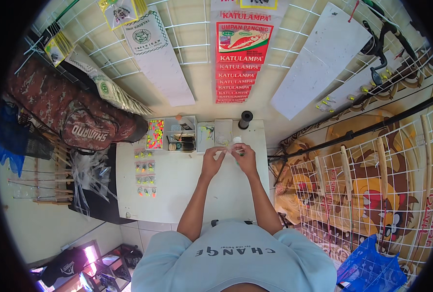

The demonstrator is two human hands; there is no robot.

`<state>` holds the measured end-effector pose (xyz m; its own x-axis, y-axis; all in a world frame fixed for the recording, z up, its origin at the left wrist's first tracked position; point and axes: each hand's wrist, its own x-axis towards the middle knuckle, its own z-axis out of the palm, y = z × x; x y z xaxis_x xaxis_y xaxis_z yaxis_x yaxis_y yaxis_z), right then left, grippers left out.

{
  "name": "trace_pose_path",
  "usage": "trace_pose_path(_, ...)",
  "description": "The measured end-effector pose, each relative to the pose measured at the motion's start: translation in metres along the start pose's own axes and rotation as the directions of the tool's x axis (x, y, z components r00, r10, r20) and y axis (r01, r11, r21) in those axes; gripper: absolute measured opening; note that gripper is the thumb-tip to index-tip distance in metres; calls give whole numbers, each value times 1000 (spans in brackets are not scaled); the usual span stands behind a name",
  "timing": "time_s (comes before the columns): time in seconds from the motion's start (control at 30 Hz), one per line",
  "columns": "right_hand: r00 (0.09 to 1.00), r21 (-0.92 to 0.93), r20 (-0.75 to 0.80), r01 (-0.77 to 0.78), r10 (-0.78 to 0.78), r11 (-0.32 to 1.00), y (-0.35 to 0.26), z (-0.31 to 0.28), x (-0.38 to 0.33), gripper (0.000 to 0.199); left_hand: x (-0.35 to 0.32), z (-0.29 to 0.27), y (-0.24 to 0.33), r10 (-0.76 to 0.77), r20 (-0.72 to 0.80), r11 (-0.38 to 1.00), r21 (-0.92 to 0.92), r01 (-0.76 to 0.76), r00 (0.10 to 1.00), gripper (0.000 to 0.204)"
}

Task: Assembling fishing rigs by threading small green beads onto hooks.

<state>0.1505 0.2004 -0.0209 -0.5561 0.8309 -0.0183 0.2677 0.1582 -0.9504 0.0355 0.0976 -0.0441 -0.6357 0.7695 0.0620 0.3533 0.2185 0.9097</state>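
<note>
Over the far part of the white table point(236, 192), both hands are raised close together, fingertips nearly meeting. My left hand point(212, 161) is closed in a pinch, and what it holds is too small to name. Thumb and fingers of my right hand point(246, 159) are likewise pinched on something tiny; a bit of green shows beside its fingers. Just beyond the fingertips lie a small white round piece point(237, 139) and a pale open tray point(223, 127). Left of that tray, a white compartment point(206, 131) holds small green and dark bits.
A divided white box point(193, 127) holds bright beads point(155, 134) and dark spools point(182, 144). Small packets with coloured pieces point(145, 168) lie in rows at the left. A black cylinder point(245, 119) stands at the back. A camouflage bag point(80, 109) hangs left; a wire grid point(362, 185) stands right.
</note>
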Motion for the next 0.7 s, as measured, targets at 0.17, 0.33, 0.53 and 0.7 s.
trace_pose_path(0.17,1000,85,-15,-9,11,996,17,6,-10,21,-15,-7,9,-90,24,995,-32,91,996,20)
trace_pose_path(0.33,957,-146,-204,180,-207,973,-9,19,-30,28,-25,-21,9,-56,-31,998,19,56,998,14)
trace_pose_path(0.53,945,-318,-71,282,-320,905,-26,37,-54,28,-35,-45,3,-42,-79,998,38,45,996,10)
trace_pose_path(0.7,940,-284,9,330,-342,900,-30,52,-66,21,-45,-60,0,-10,-91,998,55,15,996,8)
